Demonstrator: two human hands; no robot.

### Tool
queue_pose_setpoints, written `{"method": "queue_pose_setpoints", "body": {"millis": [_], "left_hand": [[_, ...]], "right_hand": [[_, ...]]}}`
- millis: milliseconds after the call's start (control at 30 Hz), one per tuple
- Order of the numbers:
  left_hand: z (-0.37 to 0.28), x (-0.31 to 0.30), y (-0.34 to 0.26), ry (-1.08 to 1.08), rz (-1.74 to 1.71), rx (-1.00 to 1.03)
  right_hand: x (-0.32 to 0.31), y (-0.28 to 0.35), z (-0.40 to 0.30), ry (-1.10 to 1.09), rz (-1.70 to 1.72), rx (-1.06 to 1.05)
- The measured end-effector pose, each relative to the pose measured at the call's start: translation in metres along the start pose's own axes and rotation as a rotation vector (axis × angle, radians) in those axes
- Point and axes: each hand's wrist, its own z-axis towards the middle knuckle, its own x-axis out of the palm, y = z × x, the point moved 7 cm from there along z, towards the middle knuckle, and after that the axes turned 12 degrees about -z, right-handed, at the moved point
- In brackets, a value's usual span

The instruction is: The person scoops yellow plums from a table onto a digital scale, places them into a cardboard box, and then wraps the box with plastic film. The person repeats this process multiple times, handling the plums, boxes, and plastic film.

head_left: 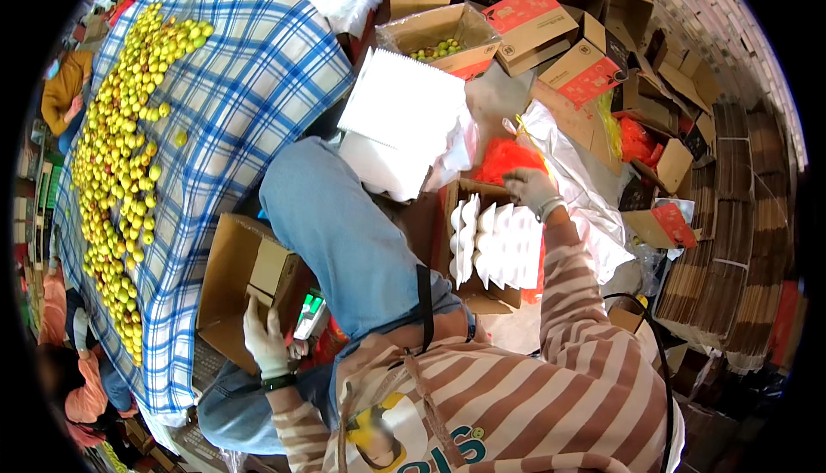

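Note:
My left hand point(264, 339), in a pale glove, is at the near side of an upright cardboard box point(222, 279), its fingers apart against a flap. Over on the right, my gloved right hand point(529, 190) is at the far edge of a carton holding white molded fruit trays point(510, 244), beside red netting point(506, 158); whether its fingers grip anything is unclear. A stack of white foam sheets point(403, 108) stands beyond my knee. Green and yellow jujube-like fruits point(122, 150) lie heaped on a blue-and-white plaid cloth point(239, 79) at the left.
An open carton point(461, 54) with some fruit stands ahead. Red and brown cartons point(532, 21) crowd the back, and flattened cardboard point(729, 215) is stacked at the right. A white sack point(581, 208) lies beside my right arm. Other people point(68, 95) are along the cloth's left side.

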Motion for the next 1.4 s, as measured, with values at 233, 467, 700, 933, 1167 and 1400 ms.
{"method": "queue_pose_setpoints", "body": {"millis": [233, 467, 700, 933, 1167, 1400], "left_hand": [[-0.015, -0.012, 0.016, 0.03, 0.003, -0.184], [-0.033, 0.004, 0.048, 0.094, -0.183, -0.304], [-0.005, 0.004, 0.01, 0.104, -0.074, -0.27], [-0.004, 0.012, 0.0, 0.122, -0.123, -0.298], [-0.008, 0.002, 0.003, 0.076, -0.118, -0.231], [-0.023, 0.006, 0.014, 0.076, -0.151, -0.228]], "right_hand": [[0.064, -0.006, 0.153, 0.081, 0.574, 0.239], [0.166, -0.009, 0.209, -0.05, 0.843, 0.423], [0.079, -0.043, 0.176, -0.355, 0.768, 0.328], [0.138, -0.053, 0.196, -0.144, 0.164, 0.153], [0.073, -0.071, 0.211, -0.484, 0.23, 0.244], [0.081, 0.039, 0.132, -0.094, -0.443, -0.059]]}}
